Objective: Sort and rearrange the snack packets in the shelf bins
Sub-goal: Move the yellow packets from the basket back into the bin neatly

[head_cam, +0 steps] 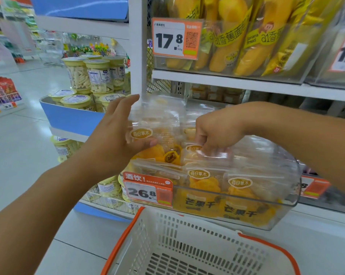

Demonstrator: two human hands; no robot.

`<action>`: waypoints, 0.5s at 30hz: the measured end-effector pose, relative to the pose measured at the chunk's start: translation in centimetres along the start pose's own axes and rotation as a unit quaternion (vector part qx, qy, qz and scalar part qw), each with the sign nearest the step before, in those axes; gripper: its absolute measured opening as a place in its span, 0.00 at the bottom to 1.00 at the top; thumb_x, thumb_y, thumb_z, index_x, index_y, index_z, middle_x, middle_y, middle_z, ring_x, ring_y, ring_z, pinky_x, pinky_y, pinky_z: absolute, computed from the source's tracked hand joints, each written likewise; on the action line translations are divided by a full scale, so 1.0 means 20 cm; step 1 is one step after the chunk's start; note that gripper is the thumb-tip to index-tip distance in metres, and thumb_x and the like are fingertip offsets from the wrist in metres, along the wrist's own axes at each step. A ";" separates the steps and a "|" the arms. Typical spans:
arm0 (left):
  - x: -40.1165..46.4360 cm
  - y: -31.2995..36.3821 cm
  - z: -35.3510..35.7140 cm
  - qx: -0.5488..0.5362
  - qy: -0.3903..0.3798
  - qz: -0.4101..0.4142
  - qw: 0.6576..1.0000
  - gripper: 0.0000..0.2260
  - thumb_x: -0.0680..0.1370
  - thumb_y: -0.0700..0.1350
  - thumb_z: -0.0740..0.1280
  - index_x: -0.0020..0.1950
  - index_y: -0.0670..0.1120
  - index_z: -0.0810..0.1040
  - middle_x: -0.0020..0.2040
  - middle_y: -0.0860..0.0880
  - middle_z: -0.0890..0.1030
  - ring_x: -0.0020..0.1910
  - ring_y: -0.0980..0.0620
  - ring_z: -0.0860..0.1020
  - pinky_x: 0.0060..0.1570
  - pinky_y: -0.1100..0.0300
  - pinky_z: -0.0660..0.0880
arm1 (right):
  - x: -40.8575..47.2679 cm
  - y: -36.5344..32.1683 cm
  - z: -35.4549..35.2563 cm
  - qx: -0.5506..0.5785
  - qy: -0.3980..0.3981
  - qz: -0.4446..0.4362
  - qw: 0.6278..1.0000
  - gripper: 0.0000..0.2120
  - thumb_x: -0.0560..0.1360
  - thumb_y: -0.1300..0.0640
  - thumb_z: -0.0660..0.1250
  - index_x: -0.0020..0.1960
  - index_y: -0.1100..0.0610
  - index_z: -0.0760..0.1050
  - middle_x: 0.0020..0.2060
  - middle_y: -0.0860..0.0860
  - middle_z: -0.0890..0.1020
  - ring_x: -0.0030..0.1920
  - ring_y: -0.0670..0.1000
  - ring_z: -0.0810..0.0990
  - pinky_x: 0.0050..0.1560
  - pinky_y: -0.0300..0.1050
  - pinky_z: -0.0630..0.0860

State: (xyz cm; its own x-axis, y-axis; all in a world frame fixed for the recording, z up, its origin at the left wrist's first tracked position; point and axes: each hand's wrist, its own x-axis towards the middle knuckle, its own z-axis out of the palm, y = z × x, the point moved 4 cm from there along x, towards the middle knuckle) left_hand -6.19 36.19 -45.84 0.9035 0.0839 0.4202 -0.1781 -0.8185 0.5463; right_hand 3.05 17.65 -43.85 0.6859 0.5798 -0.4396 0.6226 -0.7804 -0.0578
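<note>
- While a clear packet (pixel 153 124) is held upright over the bin (pixel 286 195) by the left hand (pixel 116 135), thumb on its front, fingers behind.
- 2nd packet (pixel 195 153), in bin w/ others, is pinched at top by right hand (pixel 217 132).
- Basket (pixel 187 245) is seen below.

The clear bin (pixel 286 197) is open at the top, and both hands reach in that way; the upper shelf (pixel 227 81) hangs just above it and limits the room overhead; mango packets (pixel 199 187) stand packed along the bin's front wall; the white post (pixel 136 56) closes the left side; the white basket (pixel 187 245) sits just below the bin's front; left of the post lies open aisle floor (pixel 25 139).
</note>
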 end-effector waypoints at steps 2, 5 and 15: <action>0.00 0.00 -0.01 0.002 0.002 0.005 1.000 0.44 0.66 0.61 0.69 0.80 0.55 0.55 0.78 0.54 0.58 0.60 0.62 0.64 0.60 0.62 0.62 | -0.04 0.01 -0.01 0.059 -0.021 -0.006 0.998 0.11 0.78 0.55 0.71 0.38 0.55 0.81 0.30 0.46 0.80 0.35 0.49 0.82 0.46 0.52 0.85; -0.01 0.00 0.00 0.013 0.003 0.013 1.000 0.47 0.66 0.64 0.69 0.80 0.55 0.52 0.79 0.55 0.55 0.67 0.60 0.62 0.63 0.62 0.60 | -0.15 0.05 -0.13 0.137 0.045 -0.048 0.988 0.06 0.77 0.52 0.72 0.45 0.53 0.85 0.33 0.43 0.84 0.37 0.49 0.84 0.46 0.51 0.85; -0.08 0.34 0.04 0.160 0.061 0.285 0.943 0.41 0.66 0.71 0.72 0.69 0.45 0.75 0.68 0.46 0.73 0.70 0.45 0.69 0.72 0.46 0.65 | 0.04 0.14 -0.15 -0.021 0.168 -0.044 0.985 0.06 0.73 0.59 0.73 0.37 0.55 0.81 0.27 0.45 0.79 0.29 0.43 0.74 0.34 0.41 0.72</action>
State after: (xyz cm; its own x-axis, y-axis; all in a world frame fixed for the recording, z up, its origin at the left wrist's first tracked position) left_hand -8.57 30.09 -43.47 0.6418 -0.3719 0.6707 -0.4765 -0.8786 -0.0311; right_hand 6.36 16.58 -41.70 0.7103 0.6947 -0.1131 0.6951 -0.7177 -0.0426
